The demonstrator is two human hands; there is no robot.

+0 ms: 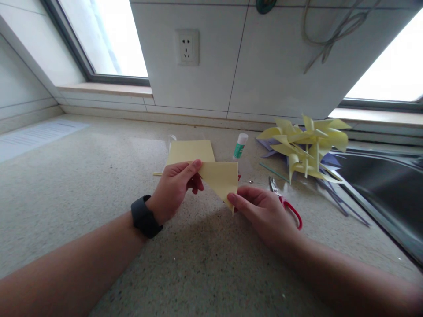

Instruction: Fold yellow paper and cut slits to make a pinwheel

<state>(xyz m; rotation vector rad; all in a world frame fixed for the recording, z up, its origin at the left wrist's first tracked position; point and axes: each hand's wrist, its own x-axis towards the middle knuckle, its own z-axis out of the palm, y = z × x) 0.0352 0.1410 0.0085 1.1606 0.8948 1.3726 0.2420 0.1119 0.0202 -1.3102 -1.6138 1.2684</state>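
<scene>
A yellow sheet of paper [220, 175], folded into a triangle, is held up above the counter between both hands. My left hand [176, 185] pinches its left corner between thumb and fingers. At the lower right corner, my right hand [261, 209] grips it with the thumb on top. Behind the paper lies a stack of yellow paper [191, 150] on the counter. Red-handled scissors [291, 212] lie just right of my right hand, partly hidden by it. A glue stick [240, 146] with a white cap stands beyond the folded paper.
Yellow paper pinwheels [307, 145] are heaped at the right, with purple ones beneath, near the sink [386, 189]. A thin green stick [275, 172] lies by them. Printed sheets [42, 136] rest at the far left. The tiled wall [211, 57] with a socket [187, 47] bounds the counter.
</scene>
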